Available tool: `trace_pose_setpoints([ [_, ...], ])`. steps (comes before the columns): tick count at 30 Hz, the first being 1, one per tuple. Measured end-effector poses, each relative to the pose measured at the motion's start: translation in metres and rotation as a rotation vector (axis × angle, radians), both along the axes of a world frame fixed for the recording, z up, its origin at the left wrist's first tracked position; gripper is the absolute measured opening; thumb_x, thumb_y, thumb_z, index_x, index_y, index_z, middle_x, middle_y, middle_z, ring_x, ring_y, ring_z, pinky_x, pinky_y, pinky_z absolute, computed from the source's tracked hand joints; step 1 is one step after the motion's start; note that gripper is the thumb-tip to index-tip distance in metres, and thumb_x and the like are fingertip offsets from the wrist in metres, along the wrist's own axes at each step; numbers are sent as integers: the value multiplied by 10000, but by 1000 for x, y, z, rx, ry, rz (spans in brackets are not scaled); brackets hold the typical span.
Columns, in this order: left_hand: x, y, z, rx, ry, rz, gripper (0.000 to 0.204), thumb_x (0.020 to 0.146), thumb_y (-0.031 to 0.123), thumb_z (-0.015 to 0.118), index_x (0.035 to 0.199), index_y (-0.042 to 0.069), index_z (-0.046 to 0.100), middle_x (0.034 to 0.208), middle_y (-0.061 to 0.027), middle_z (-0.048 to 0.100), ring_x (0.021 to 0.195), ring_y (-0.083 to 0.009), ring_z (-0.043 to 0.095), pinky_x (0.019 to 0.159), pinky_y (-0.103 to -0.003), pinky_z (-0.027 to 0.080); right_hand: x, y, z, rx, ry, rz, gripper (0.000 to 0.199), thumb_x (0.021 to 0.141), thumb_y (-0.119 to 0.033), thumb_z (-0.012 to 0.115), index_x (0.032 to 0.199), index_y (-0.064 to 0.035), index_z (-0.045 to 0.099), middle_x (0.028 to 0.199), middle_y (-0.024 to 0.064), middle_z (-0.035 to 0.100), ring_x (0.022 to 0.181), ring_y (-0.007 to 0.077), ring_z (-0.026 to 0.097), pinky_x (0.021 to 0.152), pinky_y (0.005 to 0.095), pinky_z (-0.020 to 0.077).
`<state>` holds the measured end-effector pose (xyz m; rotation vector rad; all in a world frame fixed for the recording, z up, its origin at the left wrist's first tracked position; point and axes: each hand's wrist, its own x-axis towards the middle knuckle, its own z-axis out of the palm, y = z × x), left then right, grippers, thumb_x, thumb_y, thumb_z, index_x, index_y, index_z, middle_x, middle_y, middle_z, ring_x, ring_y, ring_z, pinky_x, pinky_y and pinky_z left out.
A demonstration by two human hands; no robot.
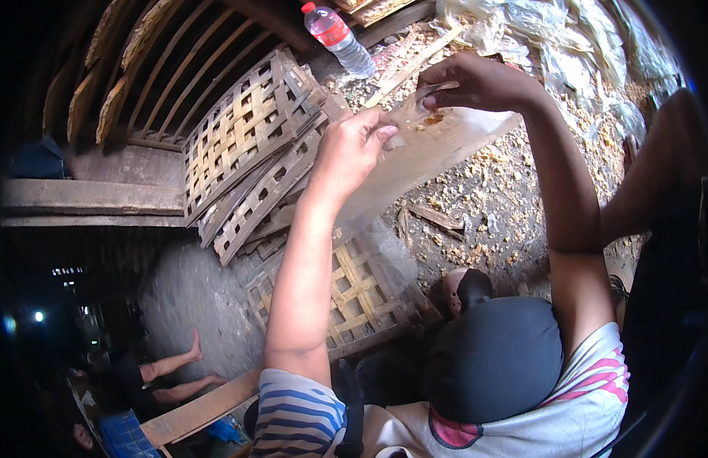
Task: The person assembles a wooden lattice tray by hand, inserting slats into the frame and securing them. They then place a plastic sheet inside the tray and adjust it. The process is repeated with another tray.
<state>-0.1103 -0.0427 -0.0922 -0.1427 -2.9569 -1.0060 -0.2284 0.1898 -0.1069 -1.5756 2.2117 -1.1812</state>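
Left hand [354, 149]: raised in front of the person, fingers curled closed, thumb and fingertips pinched on the near left edge of a thin translucent sheet [438, 153]. Right hand [476, 82]: higher and further out, fingers bent down and closed on the sheet's upper edge, with a narrow pale strip of the same material caught between the fingertips. The two hands are near each other but apart.

The sheet hangs stretched between both grips, sloping down toward the lower left. It is held clear of the ground; the littered floor shows faintly through it. A small brownish spot sits just below the right fingertips.

Surroundings: a stack of woven bamboo lattice mats [247, 153] lies just left of the left hand, its edges fanned out and uneven. A further lattice panel [358, 286] lies under the left forearm. A plastic water bottle with a red cap [338, 38] lies beyond the hands on the ground. Crumpled clear plastic film [537, 38] is heaped at the upper right. The ground [506, 198] under the right forearm is scattered with pale shavings and short wood offcuts. Another person's bare legs [178, 374] show at the lower left, well apart.
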Motion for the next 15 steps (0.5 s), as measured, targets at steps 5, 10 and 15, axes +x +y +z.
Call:
trace_pose_setpoints([
  [5,-1,-4,-15,14,87,18,211,921,164,711,1031,-16,708,855,-99,739,762,-75,610,705,-260,492,-21,27,-18,244,74,-205,201,923,-115,657,1105,-32,683,909,91,725,871,216,703,822,377,542],
  [10,-8,7,-16,-15,218,-40,172,921,228,689,975,66,714,736,-185,670,658,-354,668,594,-390,502,-25,41,-19,89,370,-358,435,805,-80,747,1228,-75,646,1141,140,683,1117,325,634,974,436,506],
  [15,-5,16,-16,-3,276,-82,174,928,259,681,971,97,728,692,-165,655,624,-348,664,561,-399,488,14,-24,0,93,294,38,393,762,-123,783,1108,-2,645,1002,178,697,1007,367,642,889,449,509],
])
